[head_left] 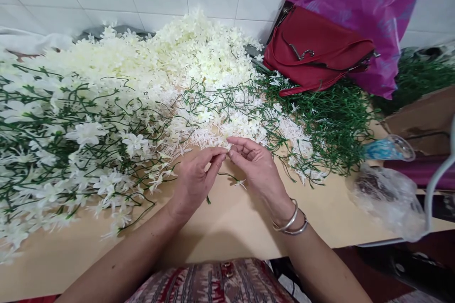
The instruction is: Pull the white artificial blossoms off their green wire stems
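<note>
My left hand [194,177] is narrowed to a pinch, thumb and forefinger tips together on a small white flower piece [228,148]. My right hand [261,168] meets it from the other side, thumb and forefinger on the same piece, its other fingers loosely curled. The piece sits between the two pinches, just in front of the heaps; my fingertips cover most of it, so I cannot tell whether a stem runs into it.

For work this small, I judge it best to let one pinch hold steady while the other makes the fine adjustment, pressing lightly, since such thin petals may crease. Keeping both wrists low should help me see the join.

Below my fingertips a thin green stem [227,175] lies across the tabletop [227,222]; I would keep my bangles [291,220] away from loose stems, which might snag. Farther off, to my left, spread the stemmed artificial flowers [87,133]; ahead are spiky white pieces [177,147] and a mound of cream-white blossoms [199,52]. To my right lies a tangle of green stems [341,123], with a red handbag [320,47] resting against it.
</note>
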Tool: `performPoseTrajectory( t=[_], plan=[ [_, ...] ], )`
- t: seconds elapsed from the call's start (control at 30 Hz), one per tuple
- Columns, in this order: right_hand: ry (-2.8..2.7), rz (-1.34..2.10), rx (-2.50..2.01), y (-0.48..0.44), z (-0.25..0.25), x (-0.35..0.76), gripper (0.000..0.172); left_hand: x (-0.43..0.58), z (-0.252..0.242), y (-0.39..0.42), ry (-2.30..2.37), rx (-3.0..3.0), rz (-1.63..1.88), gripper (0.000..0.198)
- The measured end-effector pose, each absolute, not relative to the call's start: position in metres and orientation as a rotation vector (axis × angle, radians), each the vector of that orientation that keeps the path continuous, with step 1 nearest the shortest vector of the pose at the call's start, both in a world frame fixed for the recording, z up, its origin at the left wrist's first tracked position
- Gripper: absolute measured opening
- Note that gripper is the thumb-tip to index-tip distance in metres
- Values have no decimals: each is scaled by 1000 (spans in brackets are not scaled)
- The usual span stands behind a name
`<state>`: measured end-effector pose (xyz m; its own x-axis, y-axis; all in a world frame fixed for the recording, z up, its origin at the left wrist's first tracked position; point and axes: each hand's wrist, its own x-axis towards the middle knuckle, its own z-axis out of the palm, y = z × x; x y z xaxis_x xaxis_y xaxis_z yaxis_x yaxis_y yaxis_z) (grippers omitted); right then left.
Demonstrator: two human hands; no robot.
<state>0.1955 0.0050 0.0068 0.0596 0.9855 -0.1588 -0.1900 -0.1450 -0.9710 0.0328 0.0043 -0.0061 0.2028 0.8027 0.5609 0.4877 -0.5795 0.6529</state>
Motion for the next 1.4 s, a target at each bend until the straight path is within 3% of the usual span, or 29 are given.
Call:
performPoseTrajectory(
  t=[0.13, 0.3, 0.87, 1.1, 1.33, 1.4],
  plan=[
    [-884, 1431, -1139, 6, 5, 198, 27, 33, -11, 6, 1198, 1932, 1293, 11],
    [-837, 1440, -1108, 5, 6, 194, 36, 33, -18, 7, 1174, 1626, 1261, 15],
    [-813, 1501, -1160, 7, 7, 201, 40, 32, -11, 9, 1166, 1993, 1232, 13],
    [-871, 1473, -1147, 8, 1, 201, 31, 26, -10, 9, 1161, 2213, 1149, 17],
    [-972, 1282, -1094, 10, 1, 208, 23, 23, 9, 11, 1244, 2010, 1384, 22],
    [-998, 1304, -1044, 10, 3, 211, 23, 14, 22, 11, 1248, 2156, 1267, 20]
  ],
)
